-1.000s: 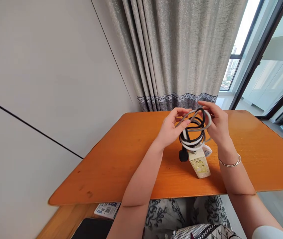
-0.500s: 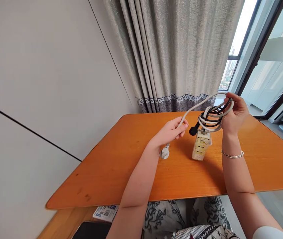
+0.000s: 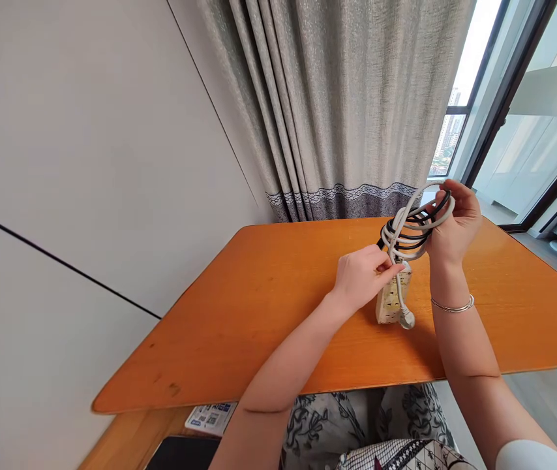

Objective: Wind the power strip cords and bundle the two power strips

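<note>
Left-hand grip: thumb and fingertips of the left hand (image 3: 362, 273) pinched together on the white cable (image 3: 400, 292), just below the loops.
Right-hand grip: fingers of the right hand (image 3: 457, 225) curled around the upper right of the cable coil (image 3: 396, 236), holding white and black loops together.
Power strip (image 3: 386, 309): beige, below the coil, partly behind the left fingers; whether its base touches the table cannot be told.
White plug (image 3: 407, 319): dangling before the strip's lower corner, in neither hand.
Winding so far: most visible cable seems gathered in loops; the white tail appears left outside, with no tie visible.
Wooden table (image 3: 239, 313): orange-brown, beneath everything.
Curtain (image 3: 357, 98): grey, beyond the table's far edge.
</note>
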`<state>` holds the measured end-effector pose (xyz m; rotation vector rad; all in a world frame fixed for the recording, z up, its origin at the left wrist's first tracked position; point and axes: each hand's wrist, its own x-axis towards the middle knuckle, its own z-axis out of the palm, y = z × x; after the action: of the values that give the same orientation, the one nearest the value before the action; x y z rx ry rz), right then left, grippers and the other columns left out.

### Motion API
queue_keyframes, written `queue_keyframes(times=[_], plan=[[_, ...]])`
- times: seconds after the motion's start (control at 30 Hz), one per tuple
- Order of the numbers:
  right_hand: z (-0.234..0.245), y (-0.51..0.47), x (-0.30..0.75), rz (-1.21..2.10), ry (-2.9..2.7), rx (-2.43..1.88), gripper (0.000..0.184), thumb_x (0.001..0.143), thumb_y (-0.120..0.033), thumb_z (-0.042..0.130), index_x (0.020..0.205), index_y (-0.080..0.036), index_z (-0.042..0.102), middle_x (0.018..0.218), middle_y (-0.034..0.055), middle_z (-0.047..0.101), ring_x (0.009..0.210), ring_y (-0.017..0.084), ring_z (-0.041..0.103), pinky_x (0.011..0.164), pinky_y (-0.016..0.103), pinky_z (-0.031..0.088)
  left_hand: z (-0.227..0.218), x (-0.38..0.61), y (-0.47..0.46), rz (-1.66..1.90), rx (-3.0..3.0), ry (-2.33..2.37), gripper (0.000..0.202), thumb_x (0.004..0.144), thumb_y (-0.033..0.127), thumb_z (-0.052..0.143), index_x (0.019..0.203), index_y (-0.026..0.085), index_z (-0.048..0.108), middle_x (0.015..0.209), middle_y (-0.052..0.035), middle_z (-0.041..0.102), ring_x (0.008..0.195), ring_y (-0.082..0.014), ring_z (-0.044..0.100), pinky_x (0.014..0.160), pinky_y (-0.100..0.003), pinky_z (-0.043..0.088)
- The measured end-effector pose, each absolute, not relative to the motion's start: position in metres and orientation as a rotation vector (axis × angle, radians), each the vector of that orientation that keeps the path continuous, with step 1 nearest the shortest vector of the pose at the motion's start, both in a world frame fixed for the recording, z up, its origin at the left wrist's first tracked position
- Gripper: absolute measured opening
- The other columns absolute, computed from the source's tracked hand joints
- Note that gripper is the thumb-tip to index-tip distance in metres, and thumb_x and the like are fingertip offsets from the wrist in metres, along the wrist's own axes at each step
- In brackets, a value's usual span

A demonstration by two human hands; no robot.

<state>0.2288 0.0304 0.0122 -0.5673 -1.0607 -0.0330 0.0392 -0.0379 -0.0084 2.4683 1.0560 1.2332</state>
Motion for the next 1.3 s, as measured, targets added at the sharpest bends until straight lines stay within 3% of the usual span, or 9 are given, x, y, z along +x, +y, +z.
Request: queue_keyframes(times=[0.33,0.47,0.6,0.67,0.73,0.83,0.97,1.07,1.3], plan=[[0.004,0.039,0.225,0.018,-1.047,-0.588,0.027,0.093,-0.039,0.064,0.117,-0.026,0.064,0.097,0.0033,0.065,0.073,0.014,0.066,0.063,0.030,0.060,-0.011,0.043,-0.039,1.314,2.745,0.899,0.023,0.094,0.037,0.063,0.078,0.023,0.073,0.075,-0.0030,0.073,0.074,-0.0184,0.058,0.075,-0.037,0.036],[0.005,0.034,0.216,0.061,-1.042,-0.574,0.029,0.092,-0.040,0.066,0.117,-0.027,0.064,0.099,0.0029,0.066,0.077,0.014,0.067,0.065,0.030,0.060,-0.018,0.048,-0.037,1.491,2.632,1.042,0.031,0.086,0.044,0.073,0.069,0.021,0.060,0.069,-0.0016,0.063,0.074,-0.0186,0.054,0.078,-0.038,0.037],[0.012,0.025,0.211,0.246,-0.953,-0.533,0.027,0.085,-0.039,0.074,0.109,-0.029,0.066,0.098,0.0004,0.066,0.078,0.013,0.066,0.069,0.030,0.060,-0.030,0.052,-0.024,1.817,2.327,1.133,0.053,0.063,0.042,0.089,0.094,0.021,0.051,0.111,-0.0097,0.060,0.108,-0.0266,0.058,0.093,-0.042,0.045],[0.014,0.020,0.207,0.312,-0.931,-0.515,0.027,0.081,-0.036,0.077,0.105,-0.028,0.067,0.097,-0.0001,0.066,0.080,0.013,0.066,0.073,0.030,0.060,-0.035,0.053,-0.016,1.854,2.185,1.074,0.078,0.055,0.035,0.092,0.114,0.022,0.043,0.139,-0.0169,0.047,0.129,-0.0309,0.051,0.102,-0.046,0.045],[0.015,0.016,0.201,0.366,-0.928,-0.514,0.028,0.079,-0.034,0.078,0.103,-0.027,0.067,0.098,0.0002,0.066,0.084,0.014,0.067,0.077,0.031,0.061,-0.036,0.054,-0.010,1.743,2.067,1.022,0.092,0.055,0.029,0.090,0.127,0.024,0.033,0.150,-0.0192,0.037,0.132,-0.0298,0.052,0.105,-0.046,0.046],[0.012,0.013,0.194,0.453,-0.930,-0.528,0.029,0.077,-0.032,0.078,0.103,-0.027,0.068,0.099,0.0010,0.067,0.090,0.016,0.068,0.081,0.033,0.061,-0.032,0.052,-0.007,1.486,1.955,1.039,0.094,0.059,0.022,0.086,0.134,0.025,0.030,0.143,-0.0157,0.051,0.120,-0.0263,0.063,0.102,-0.042,0.050],[0.009,0.012,0.190,0.578,-0.936,-0.515,0.033,0.075,-0.026,0.077,0.107,-0.027,0.069,0.102,0.0013,0.069,0.099,0.018,0.068,0.087,0.034,0.061,-0.021,0.046,-0.009,1.326,1.952,1.161,0.085,0.061,0.023,0.085,0.134,0.024,0.043,0.122,-0.0091,0.068,0.111,-0.0286,0.068,0.099,-0.043,0.053],[0.012,0.009,0.192,0.676,-0.976,-0.493,0.039,0.073,-0.025,0.074,0.111,-0.029,0.070,0.111,0.0020,0.070,0.109,0.021,0.067,0.095,0.039,0.059,-0.017,0.040,-0.005,1.406,1.963,1.203,0.084,0.061,0.022,0.085,0.135,0.024,0.046,0.121,-0.0081,0.069,0.110,-0.0291,0.068,0.098,-0.042,0.053],[0.021,-0.002,0.187,0.839,-1.131,-0.487,0.040,0.084,-0.043,0.060,0.120,-0.028,0.070,0.134,0.0046,0.065,0.134,0.028,0.054,0.110,0.050,0.048,-0.021,0.015,0.023,1.715,1.858,1.139,0.080,0.061,0.022,0.087,0.131,0.023,0.048,0.123,-0.0079,0.068,0.113,-0.0269,0.066,0.101,-0.042,0.051]])
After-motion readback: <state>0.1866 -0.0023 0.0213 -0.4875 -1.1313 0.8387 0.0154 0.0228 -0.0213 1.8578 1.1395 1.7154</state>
